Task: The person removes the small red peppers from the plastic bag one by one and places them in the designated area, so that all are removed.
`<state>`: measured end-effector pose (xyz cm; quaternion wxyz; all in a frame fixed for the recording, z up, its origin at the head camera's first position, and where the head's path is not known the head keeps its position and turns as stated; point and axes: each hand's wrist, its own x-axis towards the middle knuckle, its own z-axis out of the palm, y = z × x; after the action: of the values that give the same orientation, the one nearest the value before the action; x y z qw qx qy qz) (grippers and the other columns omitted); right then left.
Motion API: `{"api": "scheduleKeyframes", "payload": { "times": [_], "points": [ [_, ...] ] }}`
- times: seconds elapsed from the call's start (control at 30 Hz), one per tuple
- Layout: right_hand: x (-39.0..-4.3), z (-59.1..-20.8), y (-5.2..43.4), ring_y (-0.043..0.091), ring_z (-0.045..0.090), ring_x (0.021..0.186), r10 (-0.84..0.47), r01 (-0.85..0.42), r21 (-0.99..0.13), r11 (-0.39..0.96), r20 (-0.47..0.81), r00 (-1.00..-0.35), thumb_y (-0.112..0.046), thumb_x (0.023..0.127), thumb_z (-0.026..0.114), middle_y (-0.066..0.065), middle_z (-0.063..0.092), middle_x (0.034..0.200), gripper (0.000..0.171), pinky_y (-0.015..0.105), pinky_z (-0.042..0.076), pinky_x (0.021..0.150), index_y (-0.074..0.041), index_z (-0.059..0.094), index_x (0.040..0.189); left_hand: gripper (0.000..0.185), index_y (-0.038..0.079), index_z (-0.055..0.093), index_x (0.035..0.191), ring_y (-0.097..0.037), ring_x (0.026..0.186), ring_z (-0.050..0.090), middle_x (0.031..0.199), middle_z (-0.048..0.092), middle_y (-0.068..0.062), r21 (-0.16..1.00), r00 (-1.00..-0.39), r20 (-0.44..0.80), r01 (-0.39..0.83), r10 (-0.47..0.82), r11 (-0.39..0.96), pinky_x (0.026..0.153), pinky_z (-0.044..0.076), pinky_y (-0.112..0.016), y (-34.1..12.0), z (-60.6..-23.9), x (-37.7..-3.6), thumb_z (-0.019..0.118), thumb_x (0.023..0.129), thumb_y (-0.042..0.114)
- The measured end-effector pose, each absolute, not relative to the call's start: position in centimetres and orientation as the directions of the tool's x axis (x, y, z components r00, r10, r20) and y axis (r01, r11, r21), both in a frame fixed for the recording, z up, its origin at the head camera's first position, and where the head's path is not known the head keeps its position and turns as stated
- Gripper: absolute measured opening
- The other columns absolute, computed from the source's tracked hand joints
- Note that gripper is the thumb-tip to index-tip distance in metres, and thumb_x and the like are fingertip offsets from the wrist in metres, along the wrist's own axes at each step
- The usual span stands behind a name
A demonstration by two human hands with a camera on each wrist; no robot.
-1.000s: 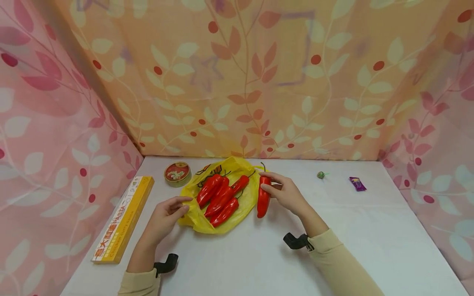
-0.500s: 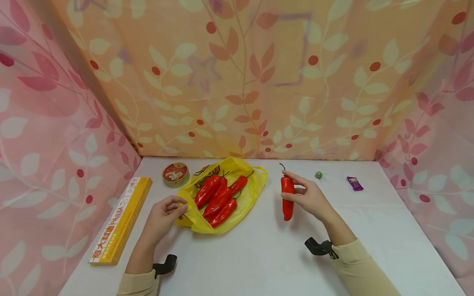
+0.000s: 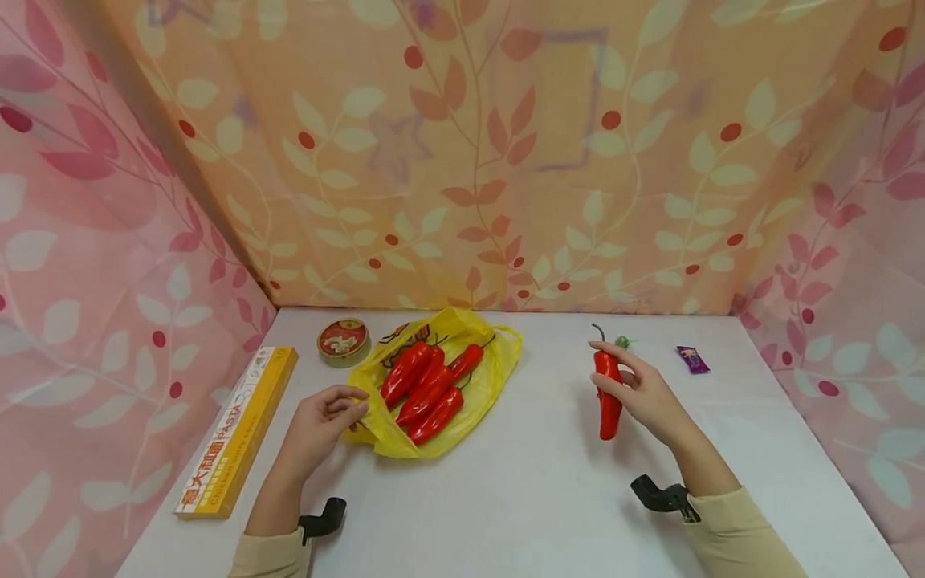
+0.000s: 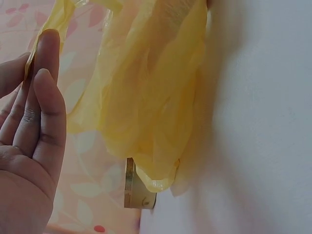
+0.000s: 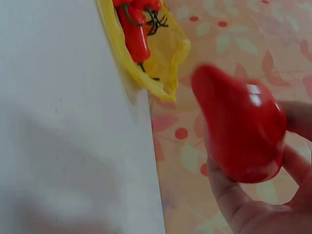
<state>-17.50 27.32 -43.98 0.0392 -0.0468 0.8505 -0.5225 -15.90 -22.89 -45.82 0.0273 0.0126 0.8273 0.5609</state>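
Observation:
My right hand (image 3: 636,389) grips a red chili pepper (image 3: 609,393) upright above the white table, well to the right of the bag. In the right wrist view the red pepper (image 5: 241,129) fills the frame, held in my fingers (image 5: 234,200). A yellow plastic bag (image 3: 477,385) lies open on the table with several red peppers (image 3: 426,385) on it. My left hand (image 3: 328,417) pinches the bag's near left edge. The left wrist view shows my fingers (image 4: 41,97) against the yellow plastic bag (image 4: 151,97).
A long yellow pasta box (image 3: 238,429) lies along the left edge. A round red tin (image 3: 343,339) sits behind the bag. A small green sweet (image 3: 621,342) and a purple wrapped sweet (image 3: 692,358) lie at the back right. Patterned cloth walls enclose the white table (image 3: 520,498).
My right hand has carried the red pepper from the bag's right edge out to the right. The left hand has kept its hold on the bag.

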Motion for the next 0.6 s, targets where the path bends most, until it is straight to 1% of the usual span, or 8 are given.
{"api": "scheduleKeyframes", "payload": {
  "times": [0.07,0.13,0.23,0.33,0.4,0.5,0.6],
  "points": [
    [-17.3,-44.0,28.3,0.050,0.054,0.128,-0.099,-0.023,-0.874,0.486,-0.029,-0.995,-0.045,0.096,0.067,0.019,0.039,0.156,0.064,0.061,0.053,0.093,-0.035,0.041,0.154,0.028,0.008,0.068,0.115,-0.023,0.081,0.067,0.092,0.074,-0.009,0.928,-0.998,-0.031,-0.009,0.053,0.372,0.077,0.058,-0.031,-22.9,-45.8,-15.9,0.072,0.095,0.028],
    [-17.1,-44.0,29.3,0.051,0.054,0.128,-0.074,-0.002,-0.860,0.510,-0.041,-0.996,-0.048,0.094,0.069,0.021,0.041,0.154,0.068,0.062,0.052,0.093,-0.036,0.041,0.154,0.029,0.008,0.069,0.115,-0.024,0.082,0.067,0.093,0.074,-0.009,0.928,-0.998,-0.036,-0.013,0.054,0.372,0.077,0.059,-0.031,-22.9,-45.8,-15.9,0.072,0.095,0.029],
    [-16.7,-44.0,30.7,0.052,0.052,0.129,-0.029,0.023,-0.835,0.549,-0.046,-0.999,-0.051,0.092,0.069,0.025,0.045,0.151,0.069,0.057,0.056,0.088,-0.034,0.042,0.154,0.030,0.008,0.069,0.115,-0.024,0.083,0.067,0.094,0.075,-0.009,0.928,-0.997,-0.047,-0.023,0.056,0.372,0.079,0.058,-0.030,-22.9,-45.7,-15.8,0.072,0.095,0.029],
    [-16.3,-44.1,32.1,0.049,0.050,0.128,0.004,0.045,-0.800,0.598,-0.053,-0.999,-0.053,0.092,0.068,0.026,0.047,0.148,0.070,0.048,0.060,0.083,-0.030,0.044,0.153,0.031,0.008,0.068,0.115,-0.023,0.084,0.068,0.095,0.075,-0.009,0.930,-0.997,-0.053,-0.029,0.056,0.366,0.078,0.058,-0.027,-22.9,-45.7,-15.8,0.073,0.094,0.030],
    [-16.0,-44.2,33.0,0.046,0.049,0.129,0.016,0.059,-0.773,0.632,-0.063,-0.998,-0.055,0.093,0.067,0.026,0.048,0.147,0.070,0.043,0.060,0.080,-0.028,0.044,0.153,0.033,0.007,0.068,0.116,-0.022,0.084,0.068,0.096,0.075,-0.010,0.931,-0.997,-0.053,-0.028,0.059,0.363,0.078,0.058,-0.025,-22.8,-45.6,-15.8,0.073,0.094,0.031],
    [-15.6,-44.4,34.2,0.047,0.044,0.129,0.024,0.085,-0.740,0.668,-0.093,-0.995,-0.055,0.094,0.064,0.029,0.048,0.146,0.072,0.040,0.060,0.077,-0.026,0.041,0.155,0.033,0.007,0.068,0.117,-0.022,0.084,0.068,0.097,0.074,-0.010,0.932,-0.996,-0.056,-0.030,0.063,0.360,0.078,0.058,-0.025,-22.8,-45.6,-15.8,0.073,0.094,0.031],
    [-15.3,-44.7,35.5,0.049,0.044,0.126,0.040,0.115,-0.713,0.692,-0.121,-0.992,-0.056,0.095,0.063,0.033,0.047,0.143,0.073,0.040,0.060,0.075,-0.022,0.040,0.155,0.031,0.008,0.069,0.116,-0.022,0.083,0.067,0.096,0.074,-0.010,0.933,-0.996,-0.059,-0.033,0.062,0.357,0.077,0.058,-0.027,-22.8,-45.6,-15.8,0.073,0.094,0.029]
  ]
}}
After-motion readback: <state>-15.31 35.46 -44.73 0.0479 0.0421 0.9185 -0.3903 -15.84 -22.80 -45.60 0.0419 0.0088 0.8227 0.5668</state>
